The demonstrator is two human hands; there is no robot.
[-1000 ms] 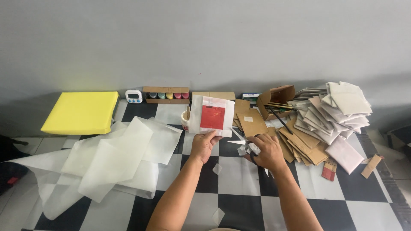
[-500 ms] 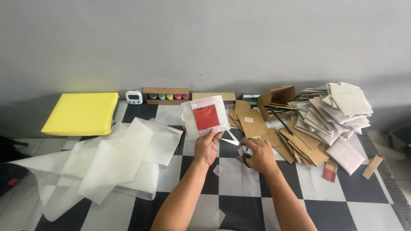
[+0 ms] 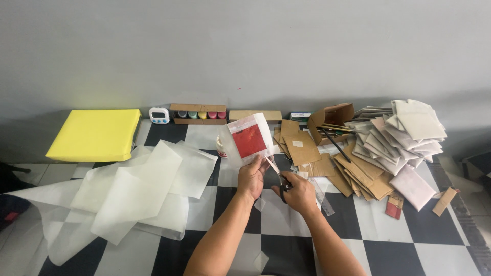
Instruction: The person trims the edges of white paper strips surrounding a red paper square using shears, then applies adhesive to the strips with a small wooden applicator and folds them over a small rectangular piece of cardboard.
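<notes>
While the left hand (image 3: 251,177) is gripping a clear packet with a red square (image 3: 249,139) upright, the right hand (image 3: 299,193) is holding scissors (image 3: 279,178) at the packet's lower corner, above the checkered floor (image 3: 276,220).

We see the left hand (image 3: 251,178) holding up a white packet with a red square (image 3: 249,141) by its lower edge, while the right hand (image 3: 299,193) grips scissors (image 3: 276,173) whose blades meet that edge. Translucent paper sheets (image 3: 134,190) lie spread to the left on the checkered floor (image 3: 388,240), near a yellow pad (image 3: 94,134). To the right, cardboard pieces (image 3: 312,153) and a heap of white envelopes (image 3: 401,135) sit against the grey wall (image 3: 255,51).
</notes>
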